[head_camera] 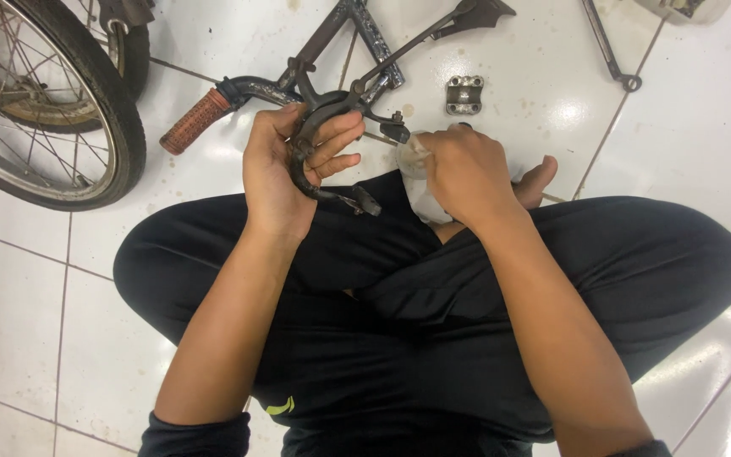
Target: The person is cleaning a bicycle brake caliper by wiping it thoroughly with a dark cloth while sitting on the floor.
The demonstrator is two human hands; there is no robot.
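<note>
Surface: white tiled floor; person seated cross-legged.
Left hand: clenched around a dark brake caliper, raised over the lap.
Right hand: grasping a white rag just beside the caliper's arm.
Nearby: handlebar, wheel, metal clamp.

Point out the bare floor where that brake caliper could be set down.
Bare tile lies right of the small metal clamp, above the right knee. More lies lower left, between the wheel and the left knee. It is crowded around the handlebar.
</note>
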